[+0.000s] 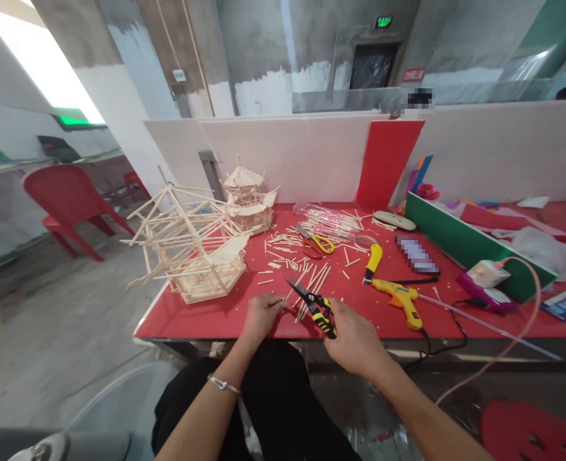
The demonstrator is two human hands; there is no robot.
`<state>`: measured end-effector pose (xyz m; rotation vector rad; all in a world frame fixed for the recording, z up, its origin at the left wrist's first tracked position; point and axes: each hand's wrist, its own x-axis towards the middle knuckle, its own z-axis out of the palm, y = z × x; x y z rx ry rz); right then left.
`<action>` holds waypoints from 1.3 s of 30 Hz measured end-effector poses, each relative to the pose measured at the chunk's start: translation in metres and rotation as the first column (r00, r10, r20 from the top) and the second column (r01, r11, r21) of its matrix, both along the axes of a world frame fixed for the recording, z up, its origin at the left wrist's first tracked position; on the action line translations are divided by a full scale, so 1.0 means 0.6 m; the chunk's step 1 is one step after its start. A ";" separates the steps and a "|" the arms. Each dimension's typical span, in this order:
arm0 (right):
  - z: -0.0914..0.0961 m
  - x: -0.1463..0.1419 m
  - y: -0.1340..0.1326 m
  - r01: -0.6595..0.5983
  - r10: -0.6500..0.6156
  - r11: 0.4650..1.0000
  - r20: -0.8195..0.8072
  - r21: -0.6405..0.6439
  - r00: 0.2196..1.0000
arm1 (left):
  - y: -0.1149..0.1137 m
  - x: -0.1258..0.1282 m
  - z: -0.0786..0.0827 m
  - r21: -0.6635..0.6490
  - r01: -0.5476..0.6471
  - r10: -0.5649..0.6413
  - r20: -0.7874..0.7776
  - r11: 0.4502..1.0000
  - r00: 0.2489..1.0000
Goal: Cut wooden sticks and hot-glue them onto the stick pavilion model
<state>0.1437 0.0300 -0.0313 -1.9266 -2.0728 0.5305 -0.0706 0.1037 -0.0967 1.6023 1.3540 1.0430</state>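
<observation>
Surface: a red table (pixel 206 317) was seen against white partition boards, in a room of bare concrete walls.
Left hand (pixel 260 315): it was closed on a thin wooden stick (pixel 287 299), pinched at the fingertips, apparently near the blades.
Right hand (pixel 355 339): it was wrapped around the yellow-and-black cutters (pixel 314 306), blades parted slightly.
Materials: pale loose sticks (pixel 312 278) were scattered just beyond; a lattice stick model (pixel 191 246) and a yellow plastic glue gun (pixel 401 298) were set alongside.
</observation>
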 end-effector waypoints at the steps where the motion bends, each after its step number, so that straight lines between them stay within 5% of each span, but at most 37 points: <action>1: 0.002 -0.002 0.001 -0.005 0.005 1.000 0.016 -0.001 1.000 | 0.002 -0.001 -0.001 -0.003 0.014 -0.014 0.010 1.000 1.000; 21: -0.002 -0.037 0.020 -0.034 0.034 0.999 0.049 0.000 0.998 | 0.009 -0.019 0.014 -0.238 0.115 -0.100 0.076 0.964 0.992; 31: -0.013 -0.035 0.010 -0.055 0.052 0.998 0.075 0.039 0.996 | 0.002 -0.019 -0.006 -0.166 0.046 -0.053 -0.040 0.985 0.998; 39: -0.026 -0.064 -0.015 0.006 -0.003 1.000 0.109 -0.023 0.994 | -0.017 -0.006 0.006 -0.004 -0.061 0.060 -0.177 0.998 0.982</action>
